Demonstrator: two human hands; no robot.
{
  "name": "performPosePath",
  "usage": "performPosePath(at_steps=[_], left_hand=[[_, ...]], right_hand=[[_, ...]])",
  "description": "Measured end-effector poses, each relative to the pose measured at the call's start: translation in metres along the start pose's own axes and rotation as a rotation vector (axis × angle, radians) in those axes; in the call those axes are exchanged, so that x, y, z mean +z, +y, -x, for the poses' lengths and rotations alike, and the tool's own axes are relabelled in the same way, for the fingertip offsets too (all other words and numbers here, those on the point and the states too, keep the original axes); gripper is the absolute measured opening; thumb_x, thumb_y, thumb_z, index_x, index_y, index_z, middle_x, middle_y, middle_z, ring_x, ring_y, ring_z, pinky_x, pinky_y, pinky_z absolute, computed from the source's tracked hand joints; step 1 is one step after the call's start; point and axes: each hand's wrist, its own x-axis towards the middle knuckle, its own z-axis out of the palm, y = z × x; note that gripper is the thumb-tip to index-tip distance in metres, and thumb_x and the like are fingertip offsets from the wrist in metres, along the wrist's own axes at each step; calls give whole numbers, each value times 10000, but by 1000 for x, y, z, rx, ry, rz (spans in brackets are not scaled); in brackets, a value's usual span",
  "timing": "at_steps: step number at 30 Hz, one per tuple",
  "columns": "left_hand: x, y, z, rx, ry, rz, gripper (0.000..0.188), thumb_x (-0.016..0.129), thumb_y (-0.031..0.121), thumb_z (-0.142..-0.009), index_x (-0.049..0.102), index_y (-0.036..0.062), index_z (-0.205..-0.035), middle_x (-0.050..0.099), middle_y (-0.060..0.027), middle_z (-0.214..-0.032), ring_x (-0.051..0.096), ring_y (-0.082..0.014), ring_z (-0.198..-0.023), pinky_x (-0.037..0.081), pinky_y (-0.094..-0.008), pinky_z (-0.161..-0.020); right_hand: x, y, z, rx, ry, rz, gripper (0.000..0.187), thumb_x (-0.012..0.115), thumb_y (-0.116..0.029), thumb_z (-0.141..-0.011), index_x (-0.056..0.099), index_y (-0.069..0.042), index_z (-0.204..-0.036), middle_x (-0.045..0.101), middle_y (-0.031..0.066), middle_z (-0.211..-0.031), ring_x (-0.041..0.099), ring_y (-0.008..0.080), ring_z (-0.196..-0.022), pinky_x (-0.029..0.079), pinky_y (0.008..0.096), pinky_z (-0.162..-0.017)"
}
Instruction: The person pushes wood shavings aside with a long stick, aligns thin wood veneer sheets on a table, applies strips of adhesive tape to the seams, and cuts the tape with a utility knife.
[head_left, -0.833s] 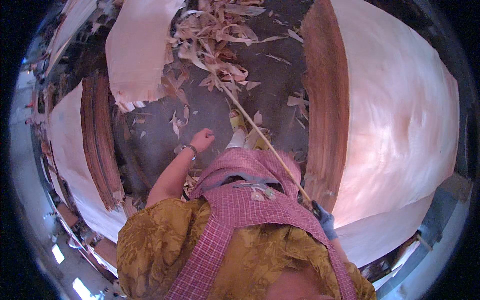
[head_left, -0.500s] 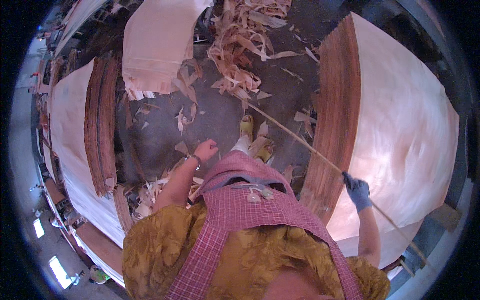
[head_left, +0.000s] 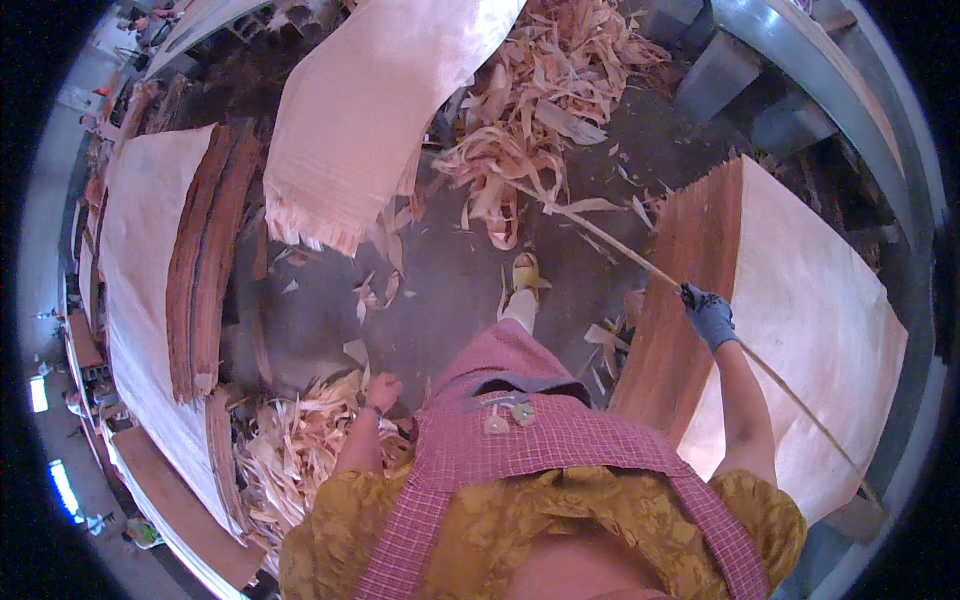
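My right hand (head_left: 710,318), in a blue-grey glove with dark fingertips, is wrapped round a long thin wooden stick (head_left: 800,402). The stick slants across the view, its far end at a heap of veneer scraps (head_left: 510,160) on the floor. Below that hand lies a tall stack of veneer sheets (head_left: 810,320). My bare left hand (head_left: 384,391) hangs low, its fingers curled and nothing seen in them. Nearest to it, on the floor, is a pile of veneer strips (head_left: 295,440).
More veneer stacks stand at the left (head_left: 150,250) and far middle (head_left: 370,110), the latter's edge ragged. Loose scraps (head_left: 378,290) litter the dark floor (head_left: 450,290). Grey blocks (head_left: 718,75) and a pale metal beam (head_left: 800,50) are at the far right.
I have stepped forward, and the view has shifted with me. The stick is still in my right hand, its tip at the scraps. My left arm has swung back towards my body.
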Motion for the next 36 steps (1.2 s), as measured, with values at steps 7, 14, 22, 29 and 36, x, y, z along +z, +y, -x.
performPosePath(at_steps=[7, 14, 22, 29, 36], left_hand=[[-52, 150, -69, -57, -26, 311, 355, 657, 293, -807, 641, 20, -1033, 656, -83, -726, 638, -186, -627, 506, -318, -589], [-196, 482, -120, 396, 186, 257, 423, 605, 273, -871, 570, 10, -1201, 672, -157, -1032, 651, -230, -974, 504, -359, -863], [-280, 671, -236, 420, 131, -127, 413, 639, 261, -844, 593, 25, -1179, 673, -149, -1017, 653, -247, -964, 507, -370, -840], [-334, 830, -370, 373, -39, -264, 447, 645, 336, -847, 602, 42, -1180, 675, -151, -1089, 647, -276, -991, 506, -391, -857], [-401, 995, -459, 308, 47, -62, 447, 649, 332, -877, 585, 52, -1218, 674, -156, -1078, 645, -253, -1010, 496, -370, -907]], right_hand=[[27, -10, -161, 157, 73, -761, 233, 545, -301, -949, 661, -145, -1076, 643, 69, -700, 616, 181, -540, 468, 351, -469], [-20, -86, -306, 517, -79, -1638, 168, 599, -214, -914, 661, -173, -1064, 551, 14, -606, 502, 135, -426, 351, 280, -359], [-93, -70, -549, 502, -99, -1789, 122, 607, -254, -919, 658, -179, -999, 522, 30, -550, 417, 125, -361, 304, 273, -335], [-142, -44, -792, 553, 18, -1843, 60, 631, -214, -872, 652, -169, -905, 536, 54, -548, 442, 146, -367, 327, 298, -342], [-286, -6, -1040, 536, 113, -1605, 111, 606, -209, -869, 658, -111, -858, 552, 53, -570, 478, 172, -408, 353, 339, -385]])
